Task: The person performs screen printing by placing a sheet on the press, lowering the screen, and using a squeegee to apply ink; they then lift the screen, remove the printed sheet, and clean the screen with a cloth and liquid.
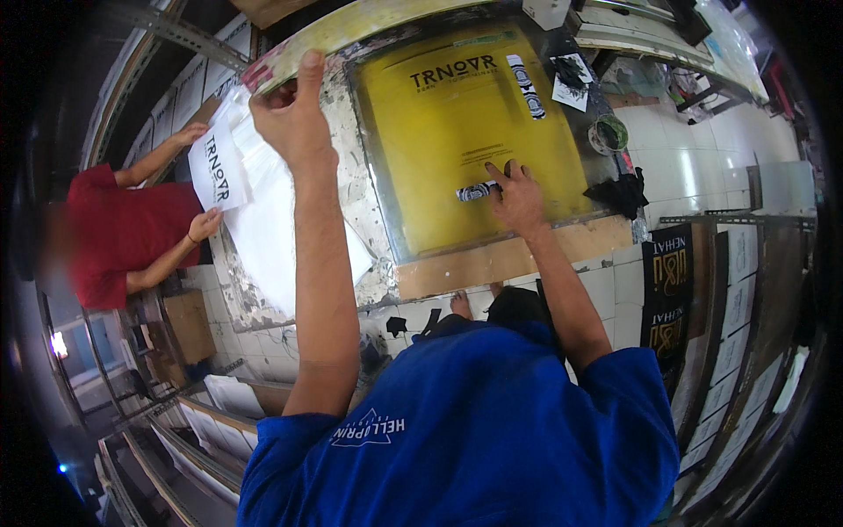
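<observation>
My left hand (294, 119) is raised, its thumb up and its fingers curled around the red-stained end of a long pale yellow bar (378, 26). Low on a yellow printing screen (474, 114), my right hand (518, 198) lies palm down with its fingers apart. Its fingertips are beside a short strip of black-and-white patterned tape (475, 191); whether they touch it I cannot tell. A longer patterned tape strip (527, 86) sticks near the screen's upper right. Dark lettering shows across the screen's upper part.
Left of the table, a person in red (140, 224) holds a printed white sheet (219, 167). White sheets (263, 237) cover the table's left side. At right are an ink-smeared paper (571, 83), a round container (608, 133) and a black cloth (617, 195). Racks (738, 299) stand lower right.
</observation>
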`<control>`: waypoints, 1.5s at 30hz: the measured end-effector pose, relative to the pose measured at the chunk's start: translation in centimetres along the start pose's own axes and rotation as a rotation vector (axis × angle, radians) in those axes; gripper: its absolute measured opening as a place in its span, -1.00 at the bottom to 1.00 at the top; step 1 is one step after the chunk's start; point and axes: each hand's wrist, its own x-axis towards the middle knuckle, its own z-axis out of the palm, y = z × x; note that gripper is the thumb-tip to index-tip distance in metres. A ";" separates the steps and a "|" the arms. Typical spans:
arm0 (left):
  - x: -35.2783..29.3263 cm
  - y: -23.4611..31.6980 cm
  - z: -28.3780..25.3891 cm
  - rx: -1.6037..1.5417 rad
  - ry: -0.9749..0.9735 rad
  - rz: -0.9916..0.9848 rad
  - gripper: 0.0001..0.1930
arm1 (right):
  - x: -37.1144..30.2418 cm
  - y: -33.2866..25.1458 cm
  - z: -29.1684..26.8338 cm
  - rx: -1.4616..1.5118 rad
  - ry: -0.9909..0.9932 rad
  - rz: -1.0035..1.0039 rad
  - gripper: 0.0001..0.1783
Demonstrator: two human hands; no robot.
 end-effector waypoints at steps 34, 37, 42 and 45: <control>-1.0 -0.8 -0.4 0.081 0.004 0.020 -0.32 | -0.5 -1.8 1.4 -0.081 0.009 0.043 -0.32; -0.9 -0.7 -0.3 0.091 0.000 0.007 -0.31 | -0.1 -2.5 2.0 -0.124 -0.056 0.094 -0.39; -0.8 -1.1 -0.3 0.057 -0.003 0.029 -0.29 | -0.4 -2.9 3.3 -0.073 -0.061 0.128 -0.40; -0.7 -1.2 -0.3 0.064 0.011 0.031 -0.30 | -0.5 -3.5 3.3 -0.058 0.045 0.163 -0.42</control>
